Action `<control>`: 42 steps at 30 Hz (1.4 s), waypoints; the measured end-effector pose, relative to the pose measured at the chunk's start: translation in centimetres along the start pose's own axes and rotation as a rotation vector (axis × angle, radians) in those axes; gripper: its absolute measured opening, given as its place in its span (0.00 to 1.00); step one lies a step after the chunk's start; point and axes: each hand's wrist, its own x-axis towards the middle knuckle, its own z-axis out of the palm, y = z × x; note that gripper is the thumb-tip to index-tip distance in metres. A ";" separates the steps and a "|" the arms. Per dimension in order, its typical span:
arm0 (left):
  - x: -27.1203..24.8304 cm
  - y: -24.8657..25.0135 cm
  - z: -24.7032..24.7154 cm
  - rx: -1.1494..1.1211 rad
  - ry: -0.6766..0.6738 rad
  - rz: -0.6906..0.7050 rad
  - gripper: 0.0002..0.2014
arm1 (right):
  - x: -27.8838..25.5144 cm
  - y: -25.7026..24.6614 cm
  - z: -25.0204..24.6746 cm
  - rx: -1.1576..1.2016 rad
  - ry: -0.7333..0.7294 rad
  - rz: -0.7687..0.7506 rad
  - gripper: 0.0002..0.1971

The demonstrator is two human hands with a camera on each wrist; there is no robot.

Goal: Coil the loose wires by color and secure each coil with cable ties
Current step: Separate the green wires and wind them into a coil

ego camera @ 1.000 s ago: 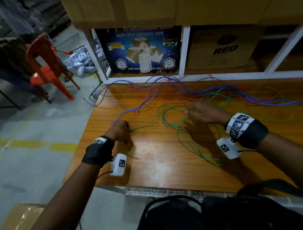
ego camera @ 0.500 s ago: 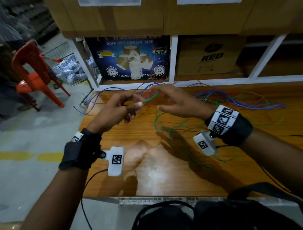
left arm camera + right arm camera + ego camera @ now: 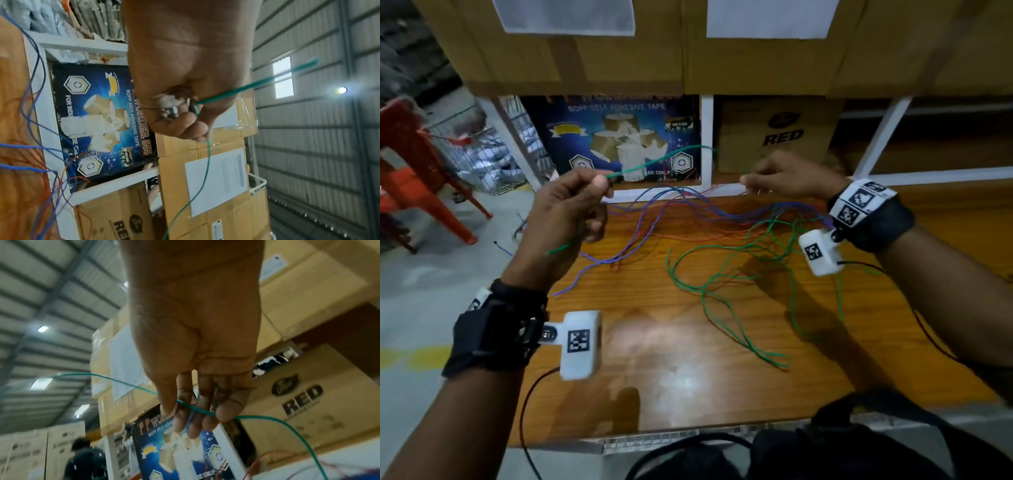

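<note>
Both hands are raised above the wooden table (image 3: pixel 688 359). My left hand (image 3: pixel 575 209) (image 3: pixel 191 113) grips one end of a green wire (image 3: pixel 661 159) (image 3: pixel 207 162) in a fist, its short tail sticking out below the palm. The wire arcs right to my right hand (image 3: pixel 774 178) (image 3: pixel 197 408), which pinches it between thumb and fingers; in the right wrist view the green wire (image 3: pixel 287 423) runs down to the table. More green wire (image 3: pixel 722 291) lies in loose loops on the table, beside blue wires (image 3: pixel 654 205) and orange wires (image 3: pixel 705 236).
A white shelf frame (image 3: pixel 707 137) at the table's back holds a blue tape box (image 3: pixel 619 137) and a brown "RED" carton (image 3: pixel 780 137). Big cartons (image 3: pixel 619 51) sit above. A red chair (image 3: pixel 410 171) and wire cart (image 3: pixel 482 154) stand left. A black bag (image 3: pixel 825 452) lies at the front edge.
Both hands rose from the table with the green wire. They then drew apart, stretching a length of it between them.
</note>
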 end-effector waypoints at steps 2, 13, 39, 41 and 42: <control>0.1 -1.0 0.5 0.084 -0.032 -0.118 0.07 | -0.4 0.3 0.1 0.221 0.009 0.025 0.15; 0.2 -4.0 4.8 0.120 -0.068 -0.348 0.13 | -2.9 -1.9 -1.1 0.393 -0.071 0.014 0.43; -0.1 -2.4 6.8 0.084 -0.040 -0.132 0.11 | -3.1 -6.7 5.2 0.176 0.021 -0.323 0.14; -0.2 -2.4 6.8 0.022 -0.088 -0.214 0.13 | -2.9 -6.0 5.0 0.162 0.123 -0.303 0.13; -0.2 -2.3 6.9 -0.006 -0.115 -0.251 0.14 | -2.8 -5.6 4.9 0.179 0.167 -0.297 0.13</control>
